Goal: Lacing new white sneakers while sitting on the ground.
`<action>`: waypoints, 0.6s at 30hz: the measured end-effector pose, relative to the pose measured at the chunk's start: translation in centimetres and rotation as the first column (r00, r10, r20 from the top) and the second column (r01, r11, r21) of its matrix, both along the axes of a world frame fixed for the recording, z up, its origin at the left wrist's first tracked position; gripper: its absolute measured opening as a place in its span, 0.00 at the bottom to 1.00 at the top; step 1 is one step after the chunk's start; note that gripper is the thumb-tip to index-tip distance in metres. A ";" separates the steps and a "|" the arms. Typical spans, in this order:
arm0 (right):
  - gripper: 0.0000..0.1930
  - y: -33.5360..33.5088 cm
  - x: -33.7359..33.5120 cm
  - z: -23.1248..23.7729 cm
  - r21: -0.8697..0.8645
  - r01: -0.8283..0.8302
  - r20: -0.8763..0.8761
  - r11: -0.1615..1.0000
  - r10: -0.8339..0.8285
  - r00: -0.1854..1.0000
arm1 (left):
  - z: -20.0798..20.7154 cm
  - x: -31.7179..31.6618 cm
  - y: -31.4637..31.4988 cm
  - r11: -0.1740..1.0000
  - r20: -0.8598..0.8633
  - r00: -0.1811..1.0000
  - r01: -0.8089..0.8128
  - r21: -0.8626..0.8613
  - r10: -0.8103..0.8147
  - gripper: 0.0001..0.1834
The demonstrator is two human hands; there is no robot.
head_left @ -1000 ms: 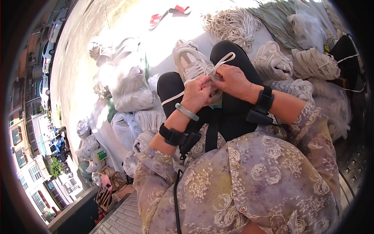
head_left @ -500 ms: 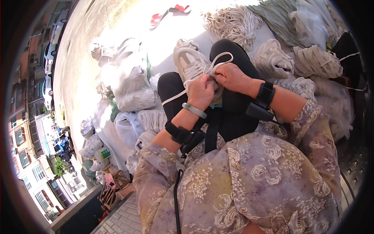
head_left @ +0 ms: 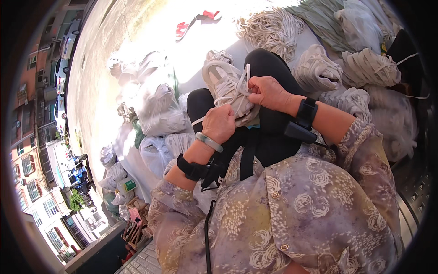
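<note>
A pale beige-white sneaker (head_left: 218, 75) lies between my black-clad knees, its toe pointing away from me. White shoelaces (head_left: 232, 90) cross its tongue in loose strands. My right hand (head_left: 270, 93) is closed in a pinch at the sneaker's right side, with a strand of lace rising from its fingertips. Near the heel end, on the left, my left hand (head_left: 219, 122) is curled into a fist. A bit of white lace shows at its left edge, while its fingertips are mostly hidden.
Bundles of white laces (head_left: 318, 68) lie to the right, with a loose lace heap (head_left: 273, 33) beyond my knees. Clear plastic bags (head_left: 159, 109) of white goods sit at the left. A red and black strap-like item (head_left: 197, 23) lies far ahead.
My hands have drawn apart: the left moved down and left, the right slightly up. The lace loop that stood between them has collapsed onto the sneaker.
</note>
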State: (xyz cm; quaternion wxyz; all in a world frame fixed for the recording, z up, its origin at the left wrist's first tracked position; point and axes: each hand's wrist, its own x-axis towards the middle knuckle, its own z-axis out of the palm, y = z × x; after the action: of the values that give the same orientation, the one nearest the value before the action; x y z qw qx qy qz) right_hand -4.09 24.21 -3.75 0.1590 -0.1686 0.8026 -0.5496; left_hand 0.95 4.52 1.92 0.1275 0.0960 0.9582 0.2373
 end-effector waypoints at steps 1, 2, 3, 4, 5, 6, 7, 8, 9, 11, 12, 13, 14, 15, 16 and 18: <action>0.11 0.2 0.0 0.0 0.018 0.011 -0.023 1.000 -0.011 1.000 | 0.7 0.7 -0.8 1.000 0.077 0.997 0.007 -0.011 -0.006 0.05; 0.11 0.1 0.0 -0.1 0.015 0.009 -0.026 1.000 -0.008 1.000 | 1.4 1.4 -1.7 1.000 0.151 0.988 0.009 -0.026 -0.005 0.05; 0.12 0.2 0.0 -0.1 0.022 0.018 -0.030 1.000 -0.017 0.999 | 1.8 2.2 -2.8 1.000 0.150 0.989 0.009 -0.026 -0.005 0.05; 0.13 0.2 0.0 -0.1 0.030 0.027 -0.033 0.999 -0.026 0.999 | 2.0 3.0 -3.9 0.997 0.260 0.966 0.003 -0.072 0.016 0.05; 0.13 0.1 -0.1 -0.2 0.030 0.021 -0.036 0.999 -0.020 0.999 | 2.1 3.9 -4.6 0.993 0.364 0.930 -0.003 -0.120 0.047 0.06; 0.14 0.0 -0.2 -0.2 0.018 0.021 -0.019 1.000 -0.021 1.000 | 2.1 4.7 -5.0 0.993 0.362 0.931 -0.009 -0.119 0.052 0.06; 0.15 -0.1 -0.2 -0.2 0.007 0.021 -0.002 1.000 -0.021 1.000 | 2.1 5.4 -5.3 0.993 0.388 0.920 -0.004 -0.119 0.051 0.06; 0.15 -0.1 -0.2 -0.1 0.012 0.015 -0.006 1.000 -0.014 1.000 | 2.2 5.7 -5.3 0.993 0.414 0.909 0.000 -0.117 0.048 0.06; 0.16 0.0 -0.2 -0.1 0.009 0.025 0.021 1.000 -0.026 0.999 | 2.3 5.8 -5.2 0.990 0.429 0.903 0.046 -0.130 0.015 0.06; 0.16 0.0 -0.2 0.0 0.013 0.030 0.043 0.999 -0.031 0.999 | 2.3 5.9 -5.4 0.989 0.436 0.900 0.068 -0.132 -0.004 0.06; 0.18 0.0 -0.1 0.0 0.005 0.048 0.051 0.999 -0.048 0.998 | 2.3 6.0 -5.5 0.985 0.447 0.894 0.098 -0.140 -0.025 0.06; 0.20 0.0 -0.1 0.0 -0.002 0.066 0.060 0.998 -0.066 0.996 | 2.2 6.0 -5.4 0.987 0.443 0.896 0.092 -0.133 -0.024 0.06; 0.20 0.0 -0.1 -0.2 0.004 0.061 0.055 0.998 -0.061 0.997 | 2.2 5.9 -5.4 0.996 0.402 0.916 0.020 -0.082 0.015 0.06; 0.20 0.0 -0.2 -0.3 -0.001 0.063 0.078 0.998 -0.062 0.995 | 2.2 5.7 -5.2 0.998 0.363 0.930 -0.050 -0.026 0.056 0.06; 0.20 0.1 -0.2 -0.5 -0.005 0.065 0.102 0.998 -0.064 0.993 | 2.2 5.3 -4.9 0.998 0.360 0.931 -0.054 -0.020 0.057 0.06; 0.19 0.0 -0.3 -0.7 -0.006 0.061 0.110 0.998 -0.060 0.992 | 2.1 4.3 -4.0 0.975 0.134 0.971 -0.208 0.074 0.197 0.09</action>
State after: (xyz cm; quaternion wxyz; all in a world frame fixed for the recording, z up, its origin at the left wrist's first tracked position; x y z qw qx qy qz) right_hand -4.35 24.20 -4.48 0.1854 -0.1142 0.7948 -0.5665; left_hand 5.26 0.54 4.00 0.1583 -0.0121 0.9418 0.2964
